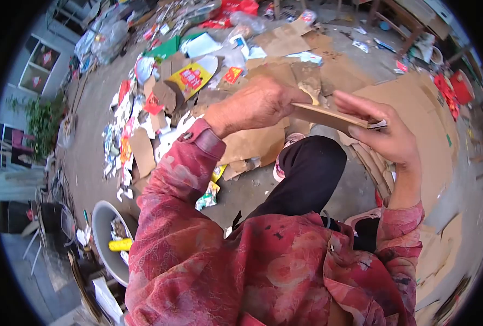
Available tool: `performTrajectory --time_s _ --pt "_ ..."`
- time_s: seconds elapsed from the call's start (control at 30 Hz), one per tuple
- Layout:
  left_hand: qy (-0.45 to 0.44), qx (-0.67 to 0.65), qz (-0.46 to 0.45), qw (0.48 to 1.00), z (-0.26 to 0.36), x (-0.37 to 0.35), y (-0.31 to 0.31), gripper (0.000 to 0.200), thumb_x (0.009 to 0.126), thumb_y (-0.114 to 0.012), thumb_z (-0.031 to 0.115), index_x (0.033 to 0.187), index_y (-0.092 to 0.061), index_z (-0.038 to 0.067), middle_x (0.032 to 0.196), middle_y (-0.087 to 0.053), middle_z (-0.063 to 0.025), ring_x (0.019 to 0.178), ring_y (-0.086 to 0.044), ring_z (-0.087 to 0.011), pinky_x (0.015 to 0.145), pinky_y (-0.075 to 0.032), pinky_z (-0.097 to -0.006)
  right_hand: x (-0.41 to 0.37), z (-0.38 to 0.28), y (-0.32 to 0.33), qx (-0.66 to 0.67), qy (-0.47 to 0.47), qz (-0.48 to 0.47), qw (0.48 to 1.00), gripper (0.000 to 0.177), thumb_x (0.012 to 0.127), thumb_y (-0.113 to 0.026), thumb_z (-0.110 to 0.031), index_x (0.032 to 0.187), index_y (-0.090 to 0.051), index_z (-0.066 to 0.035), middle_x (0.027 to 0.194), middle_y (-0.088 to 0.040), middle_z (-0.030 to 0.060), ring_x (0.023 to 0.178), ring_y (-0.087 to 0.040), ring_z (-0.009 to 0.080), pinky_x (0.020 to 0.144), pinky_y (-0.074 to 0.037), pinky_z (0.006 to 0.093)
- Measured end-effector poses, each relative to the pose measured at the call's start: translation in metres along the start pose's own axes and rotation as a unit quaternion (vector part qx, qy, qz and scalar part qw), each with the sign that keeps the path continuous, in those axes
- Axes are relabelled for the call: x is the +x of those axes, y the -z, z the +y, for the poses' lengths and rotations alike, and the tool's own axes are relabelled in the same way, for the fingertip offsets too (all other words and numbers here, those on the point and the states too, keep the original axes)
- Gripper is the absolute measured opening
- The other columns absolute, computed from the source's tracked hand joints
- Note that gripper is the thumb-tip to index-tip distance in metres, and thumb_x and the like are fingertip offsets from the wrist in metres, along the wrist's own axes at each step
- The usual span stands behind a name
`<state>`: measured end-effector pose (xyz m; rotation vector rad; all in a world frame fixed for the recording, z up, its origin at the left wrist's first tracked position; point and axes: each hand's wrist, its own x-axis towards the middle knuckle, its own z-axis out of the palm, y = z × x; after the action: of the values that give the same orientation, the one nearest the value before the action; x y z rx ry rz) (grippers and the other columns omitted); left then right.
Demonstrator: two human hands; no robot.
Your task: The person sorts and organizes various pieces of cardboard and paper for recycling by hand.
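A flat brown piece of cardboard (331, 118) is held up in front of me, seen nearly edge-on. My left hand (260, 104) is closed on its left end, the fingertips partly hidden. At the other end my right hand (389, 130) has it between the thumb and the straight fingers, with a small whitish edge showing by the palm. Below the board are my bent knee and flattened cardboard (255, 144) on the ground.
Large cardboard sheets (415, 127) spread over the floor to the right. Ahead and left lie paper scraps, a yellow printed carton (192, 77) and plastic bags (108, 41). A grey tub (104, 228) with a yellow item inside stands at my left. A red bucket (461, 87) is far right.
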<state>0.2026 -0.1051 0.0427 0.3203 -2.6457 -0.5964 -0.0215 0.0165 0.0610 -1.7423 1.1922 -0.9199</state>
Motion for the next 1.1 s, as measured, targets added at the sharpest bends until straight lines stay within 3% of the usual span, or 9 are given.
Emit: performTrajectory --time_s 0.07,0.2,0.27,0.33,0.53,0.7,1.0,1.07,1.1 --pt "0.037 0.032 -0.004 0.999 -0.026 -0.014 0.011 0.022 0.071 -0.057 0.010 0.092 -0.059 0.007 0.071 -0.058 -0.0145 0.068 -0.056 -0.0311 0.059 -0.044 -0.0383 0.031 0.012 -0.011 -0.065 0.078 -0.016 0.995 0.043 0.074 -0.056 -0.002 0.117 -0.049 -0.004 0.094 -0.060 0.0071 0.086 -0.054 0.0125 0.074 -0.042 0.0229" --pt "0.196 0.081 0.267 0.940 -0.093 -0.074 0.017 0.025 0.073 -0.061 0.007 0.098 -0.058 0.002 0.102 -0.057 -0.0158 0.093 -0.056 -0.0242 0.077 -0.044 -0.0310 0.067 0.042 -0.024 0.044 -0.147 0.075 0.985 0.028 0.083 -0.052 -0.016 0.104 -0.055 0.002 0.084 -0.058 0.0031 0.069 -0.051 0.0074 0.061 -0.043 0.0225" --pt "0.328 0.136 0.323 0.877 -0.151 -0.145 -0.008 0.031 0.074 -0.063 0.015 0.100 -0.057 0.000 0.092 -0.059 -0.0191 0.085 -0.059 -0.0249 0.073 -0.046 -0.0310 0.070 0.083 -0.017 0.106 -0.168 0.172 0.965 0.030 0.081 -0.055 -0.018 0.102 -0.055 0.003 0.087 -0.059 0.0051 0.074 -0.052 0.0099 0.066 -0.043 0.0240" --pt "0.628 0.131 0.193 0.743 -0.179 -0.212 -0.049 0.043 0.070 -0.064 0.030 0.099 -0.057 -0.001 0.079 -0.060 -0.0194 0.080 -0.059 -0.0316 0.073 -0.046 -0.0357 0.069 0.110 -0.016 0.133 -0.166 0.215 0.953 0.031 0.081 -0.055 -0.018 0.103 -0.054 0.003 0.090 -0.058 0.0057 0.079 -0.052 0.0112 0.070 -0.042 0.0249" --pt "0.740 0.016 0.187 0.646 -0.220 -0.258 -0.139 0.062 0.066 -0.065 0.038 0.103 -0.052 -0.010 0.087 -0.059 -0.0264 0.085 -0.058 -0.0339 0.078 -0.044 -0.0365 0.065 0.181 -0.018 0.131 -0.237 0.309 0.912 0.032 0.081 -0.054 -0.014 0.108 -0.050 0.003 0.103 -0.054 0.0082 0.094 -0.050 0.0152 0.083 -0.038 0.0286" --pt "0.721 0.132 0.178 0.657 -0.303 -0.258 -0.174 0.070 0.063 -0.066 0.040 0.120 -0.041 0.009 0.123 -0.034 -0.0248 0.104 -0.039 -0.0425 0.086 -0.038 -0.0436 0.067 0.232 -0.020 0.182 -0.257 0.325 0.892 0.035 0.083 -0.054 -0.012 0.114 -0.046 0.001 0.111 -0.051 0.0087 0.101 -0.048 0.0176 0.087 -0.038 0.0314" --pt "0.727 0.167 0.103 0.658 -0.353 -0.252 -0.191 0.061 0.066 -0.063 0.044 0.115 -0.049 0.011 0.114 -0.042 -0.0252 0.094 -0.047 -0.0422 0.081 -0.038 -0.0453 0.106 0.258 -0.033 0.355 -0.315 0.363 0.802 0.038 0.084 -0.052 -0.016 0.118 -0.042 -0.001 0.115 -0.048 0.0100 0.104 -0.047 0.0200 0.086 -0.040 0.0354" --pt "0.731 0.197 0.145 0.637 -0.343 -0.232 -0.190 0.042 0.067 -0.065 0.031 0.097 -0.056 0.004 0.109 -0.045 -0.0212 0.091 -0.048 -0.0348 0.074 -0.042 -0.0424 0.123 0.261 -0.040 0.399 -0.303 0.331 0.799 0.043 0.086 -0.050 -0.019 0.123 -0.035 -0.003 0.119 -0.045 0.0094 0.107 -0.046 0.0206 0.090 -0.039 0.0375" --pt "0.696 0.110 0.302 0.642 -0.336 -0.219 -0.187 0.039 0.068 -0.065 0.028 0.096 -0.056 0.002 0.107 -0.046 -0.0196 0.087 -0.050 -0.0299 0.070 -0.043 -0.0395 0.129 0.269 -0.044 0.402 -0.306 0.328 0.799 0.043 0.086 -0.050 -0.019 0.123 -0.035 -0.003 0.119 -0.045 0.0094 0.107 -0.046 0.0206 0.090 -0.039 0.0375"
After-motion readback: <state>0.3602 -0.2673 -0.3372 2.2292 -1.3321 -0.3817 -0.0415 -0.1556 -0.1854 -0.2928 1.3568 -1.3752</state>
